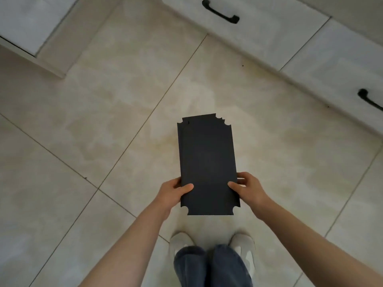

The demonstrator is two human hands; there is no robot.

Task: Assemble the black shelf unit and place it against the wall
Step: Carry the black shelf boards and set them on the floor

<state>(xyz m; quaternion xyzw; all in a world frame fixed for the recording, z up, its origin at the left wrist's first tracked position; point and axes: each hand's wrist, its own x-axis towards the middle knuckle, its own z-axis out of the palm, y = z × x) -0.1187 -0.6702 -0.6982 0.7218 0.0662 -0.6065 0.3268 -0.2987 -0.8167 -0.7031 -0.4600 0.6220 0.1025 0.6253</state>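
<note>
While aloft, panels [207,162] between both hands [175,193] [249,188]

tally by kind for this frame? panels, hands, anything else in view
black panel stack: 1 (sheet count unclear)
hands: 2, left hand, right hand, both gripping the stack
black drawer handles: 2
white shoes: 2
total: 7

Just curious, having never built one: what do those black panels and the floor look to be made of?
The black panels: thin, flat, matte sheets with notched corners, likely plastic or coated board, unclear which. The floor: large beige tiles with a marbled pattern, faint sheen and thin grout lines, probably ceramic or stone.
</note>
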